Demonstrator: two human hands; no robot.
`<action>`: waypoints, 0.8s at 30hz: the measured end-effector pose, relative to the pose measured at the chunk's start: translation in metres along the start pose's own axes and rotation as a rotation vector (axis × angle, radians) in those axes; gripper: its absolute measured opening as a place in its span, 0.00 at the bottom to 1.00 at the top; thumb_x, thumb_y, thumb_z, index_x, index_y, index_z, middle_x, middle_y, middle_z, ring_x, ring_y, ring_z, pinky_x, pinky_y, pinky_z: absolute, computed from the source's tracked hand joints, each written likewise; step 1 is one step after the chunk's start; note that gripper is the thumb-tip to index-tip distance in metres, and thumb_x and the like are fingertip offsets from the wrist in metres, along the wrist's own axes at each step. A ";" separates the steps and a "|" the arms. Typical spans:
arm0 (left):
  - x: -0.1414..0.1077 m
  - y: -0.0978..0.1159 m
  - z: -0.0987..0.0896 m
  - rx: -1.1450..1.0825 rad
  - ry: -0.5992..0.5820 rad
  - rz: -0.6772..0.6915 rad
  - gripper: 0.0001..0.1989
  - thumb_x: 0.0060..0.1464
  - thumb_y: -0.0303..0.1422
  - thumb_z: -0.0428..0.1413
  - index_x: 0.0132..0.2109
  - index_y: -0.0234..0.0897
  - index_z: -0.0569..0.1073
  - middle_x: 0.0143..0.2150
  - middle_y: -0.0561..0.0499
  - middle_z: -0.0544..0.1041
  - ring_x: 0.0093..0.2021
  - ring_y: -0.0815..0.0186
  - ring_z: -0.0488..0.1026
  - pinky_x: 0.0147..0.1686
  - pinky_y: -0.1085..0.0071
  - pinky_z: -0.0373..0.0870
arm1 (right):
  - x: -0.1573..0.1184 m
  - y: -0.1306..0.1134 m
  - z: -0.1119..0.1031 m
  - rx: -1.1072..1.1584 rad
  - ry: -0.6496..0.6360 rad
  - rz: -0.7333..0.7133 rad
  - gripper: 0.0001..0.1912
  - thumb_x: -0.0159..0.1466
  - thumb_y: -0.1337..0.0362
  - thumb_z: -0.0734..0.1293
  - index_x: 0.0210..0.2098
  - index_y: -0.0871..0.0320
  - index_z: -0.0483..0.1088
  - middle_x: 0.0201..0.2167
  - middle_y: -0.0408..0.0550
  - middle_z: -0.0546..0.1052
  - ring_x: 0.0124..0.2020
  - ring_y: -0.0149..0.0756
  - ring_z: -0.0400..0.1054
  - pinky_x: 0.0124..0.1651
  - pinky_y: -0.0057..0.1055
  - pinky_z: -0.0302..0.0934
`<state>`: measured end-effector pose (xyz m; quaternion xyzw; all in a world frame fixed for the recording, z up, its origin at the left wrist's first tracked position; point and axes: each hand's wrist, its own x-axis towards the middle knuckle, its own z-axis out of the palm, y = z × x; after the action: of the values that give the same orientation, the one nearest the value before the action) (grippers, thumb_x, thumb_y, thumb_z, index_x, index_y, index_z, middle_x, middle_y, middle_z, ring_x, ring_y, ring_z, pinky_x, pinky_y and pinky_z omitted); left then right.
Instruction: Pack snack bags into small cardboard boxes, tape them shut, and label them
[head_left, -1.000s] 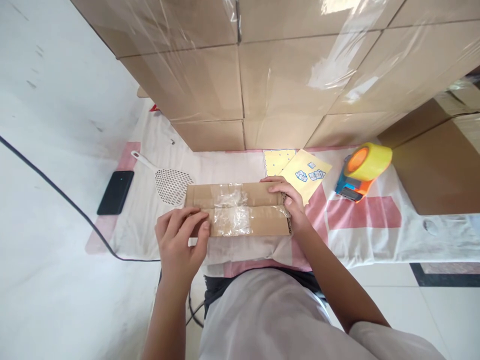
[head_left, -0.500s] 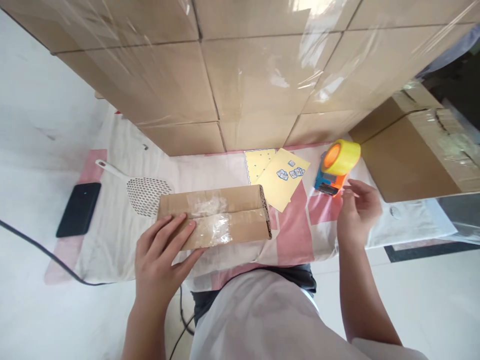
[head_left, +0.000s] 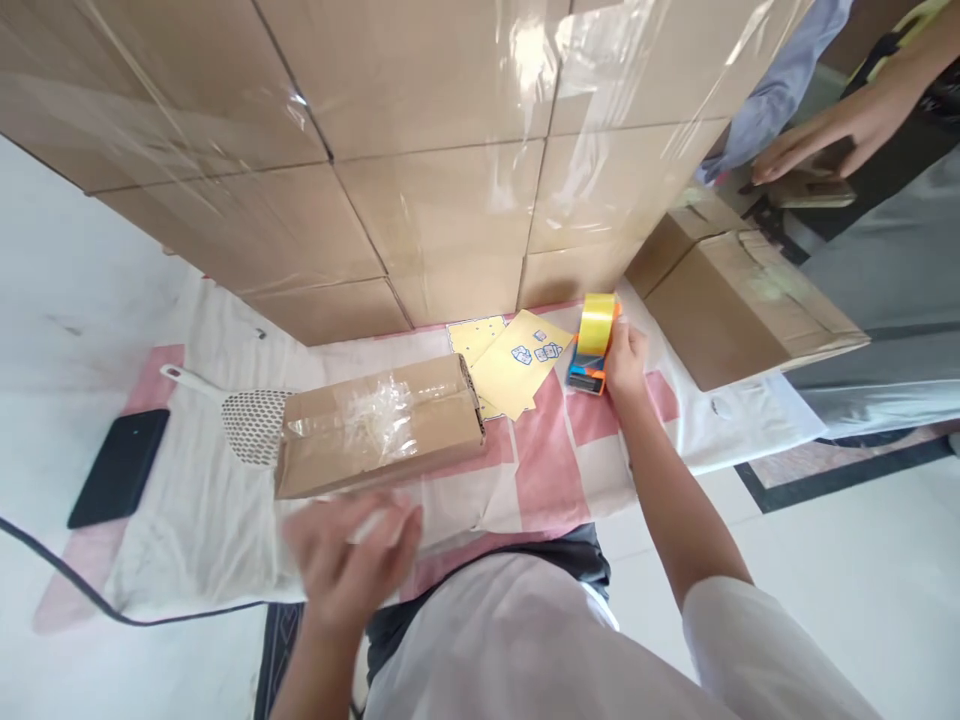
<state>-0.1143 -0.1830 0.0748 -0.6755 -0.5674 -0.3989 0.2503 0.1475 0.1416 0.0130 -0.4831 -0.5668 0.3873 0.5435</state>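
Observation:
A small cardboard box (head_left: 379, 415) lies on the cloth-covered table, with clear tape across its top. Just in front of its near edge is my left hand (head_left: 352, 550), blurred by motion; its fingers look loosely bent and apart, and no object shows in them. My right hand (head_left: 626, 355) is closed around the side of a tape dispenser (head_left: 590, 365), orange and blue, carrying a roll of yellow tape (head_left: 598, 318). Some of its fingers are hidden behind the dispenser. Yellow printed cards (head_left: 517, 365) lie between box and dispenser.
Stacked cartons (head_left: 450, 210) under clear film rise behind the table. At left are a white slotted skimmer (head_left: 255, 425), a black phone (head_left: 120, 468) and a cable (head_left: 67, 575). A larger carton (head_left: 750, 310) stands right; beyond it a co-worker's hand (head_left: 832, 130) reaches in.
My left hand has come off the box toward me. My right hand has closed on the tape dispenser. The view has shifted, and a co-worker's hand now shows at upper right.

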 end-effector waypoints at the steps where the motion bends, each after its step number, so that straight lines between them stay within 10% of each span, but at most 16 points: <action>1: 0.002 0.017 0.013 -0.181 -0.043 -0.056 0.19 0.44 0.21 0.68 0.44 0.44 0.79 0.36 0.49 0.79 0.38 0.62 0.74 0.42 0.66 0.68 | -0.007 -0.001 0.004 0.019 0.021 -0.012 0.32 0.67 0.35 0.58 0.22 0.56 0.64 0.20 0.42 0.66 0.22 0.30 0.59 0.24 0.30 0.54; 5: 0.017 0.075 0.097 -0.803 -0.582 -0.812 0.07 0.53 0.34 0.64 0.41 0.43 0.80 0.29 0.51 0.78 0.29 0.65 0.71 0.34 0.69 0.65 | -0.029 -0.006 0.013 0.085 0.050 -0.033 0.32 0.67 0.35 0.58 0.21 0.56 0.61 0.19 0.41 0.64 0.21 0.29 0.56 0.24 0.30 0.51; 10: 0.040 0.088 0.187 -1.001 -0.716 -1.068 0.18 0.57 0.46 0.58 0.41 0.34 0.78 0.27 0.48 0.78 0.22 0.69 0.69 0.24 0.73 0.63 | -0.041 -0.013 0.013 0.122 0.100 -0.078 0.32 0.68 0.36 0.56 0.22 0.55 0.55 0.19 0.39 0.58 0.22 0.28 0.50 0.24 0.30 0.48; 24: 0.062 0.083 0.210 -1.152 -0.755 -1.212 0.20 0.54 0.47 0.61 0.26 0.34 0.73 0.20 0.50 0.75 0.14 0.72 0.63 0.18 0.73 0.55 | -0.049 -0.019 0.008 0.051 0.103 -0.170 0.29 0.72 0.43 0.55 0.22 0.55 0.52 0.20 0.39 0.56 0.22 0.28 0.48 0.26 0.31 0.44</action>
<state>0.0220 -0.0010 0.0188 -0.3682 -0.5821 -0.4361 -0.5792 0.1344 0.0906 0.0183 -0.4384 -0.5670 0.3290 0.6149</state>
